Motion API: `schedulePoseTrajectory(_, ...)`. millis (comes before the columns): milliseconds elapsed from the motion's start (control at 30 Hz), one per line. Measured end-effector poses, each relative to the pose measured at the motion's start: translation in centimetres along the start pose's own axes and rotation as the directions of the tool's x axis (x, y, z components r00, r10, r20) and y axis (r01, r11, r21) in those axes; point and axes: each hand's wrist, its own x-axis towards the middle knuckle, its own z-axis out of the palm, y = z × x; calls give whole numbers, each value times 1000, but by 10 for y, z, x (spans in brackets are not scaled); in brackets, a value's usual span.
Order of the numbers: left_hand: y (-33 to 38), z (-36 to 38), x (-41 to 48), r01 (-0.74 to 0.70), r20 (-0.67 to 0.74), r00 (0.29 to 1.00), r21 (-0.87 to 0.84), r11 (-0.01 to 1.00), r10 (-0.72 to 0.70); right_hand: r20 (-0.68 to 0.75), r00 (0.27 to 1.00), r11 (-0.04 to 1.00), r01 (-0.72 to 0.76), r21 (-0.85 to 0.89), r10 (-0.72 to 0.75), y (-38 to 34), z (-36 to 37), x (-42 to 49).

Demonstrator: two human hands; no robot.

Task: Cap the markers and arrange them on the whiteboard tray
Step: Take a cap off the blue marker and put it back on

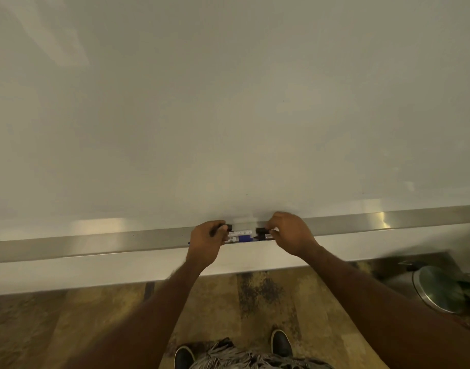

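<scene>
Head cam looks down at the whiteboard tray (pixel 95 246), a long metal ledge along the whiteboard's (pixel 228 102) bottom edge. Both hands are on it near the middle. The left hand (pixel 206 242) is curled around a dark marker (pixel 228 227), and the right hand (pixel 289 233) is pinched on another black-capped marker (pixel 261 231). A white marker (pixel 242 232) and a blue-capped one (pixel 242 238) lie on the tray between the hands.

I'd say it's the arranging step. Caps look on, though it's too small to be sure. The next move probably needs the markers nudged end to end along the tray's front lip without rolling off.

Below that there's a wood-look floor (pixel 69 315), and a steel bin (pixel 438 288) on the right.
</scene>
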Motion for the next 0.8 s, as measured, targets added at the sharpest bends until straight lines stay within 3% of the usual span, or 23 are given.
schedulePoseTrajectory(100,-7,-4,-1,2,-8,1000,6,1000,-2,76,995,994,-59,-91,66,11,4,-4)
schedulePoseTrajectory(500,-12,-5,-6,28,-16,999,23,999,-27,242,970,962,91,-258,-27,3,11,9)
schedulePoseTrajectory(800,-9,-6,-6,42,-32,999,-8,999,-42,270,962,965,34,-261,39,-2,17,11)
